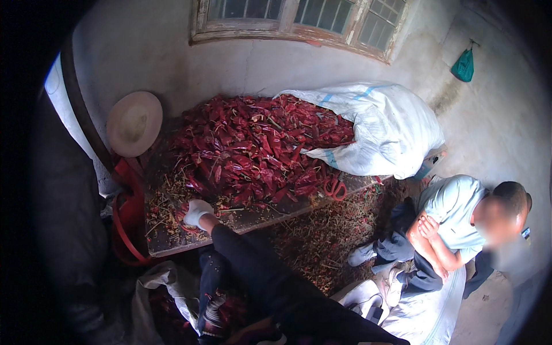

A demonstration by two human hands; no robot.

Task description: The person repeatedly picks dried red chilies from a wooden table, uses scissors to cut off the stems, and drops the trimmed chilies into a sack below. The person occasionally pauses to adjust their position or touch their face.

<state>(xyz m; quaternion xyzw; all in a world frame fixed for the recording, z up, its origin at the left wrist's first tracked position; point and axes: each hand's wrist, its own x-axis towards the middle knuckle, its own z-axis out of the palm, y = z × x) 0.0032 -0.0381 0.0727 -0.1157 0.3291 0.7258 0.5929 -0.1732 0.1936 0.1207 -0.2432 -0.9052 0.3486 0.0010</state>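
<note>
My right hand (pixel 199 213), in a white glove, is at the front left of a dark tabletop (pixel 276 217). Its fingers close around a red-handled tool (pixel 191 228), mostly hidden by the glove; its blades cannot be made out. A large heap of dried red chilli peppers (pixel 254 146) lies just beyond the hand, spilling from a white woven sack (pixel 384 125). Red-handled scissors (pixel 335 189) rest at the table's front edge, right of the heap. My left hand cannot be told apart in the shadow at the bottom, where an open woven sack (pixel 166 276) holds more peppers.
A person (pixel 453 228) sits at the right with arms crossed. Stems and scraps litter the floor (pixel 319 246). At the table's left end stand a red plastic container (pixel 125 224) and a pale straw hat (pixel 134 124). A green bag (pixel 463 65) hangs on the wall.
</note>
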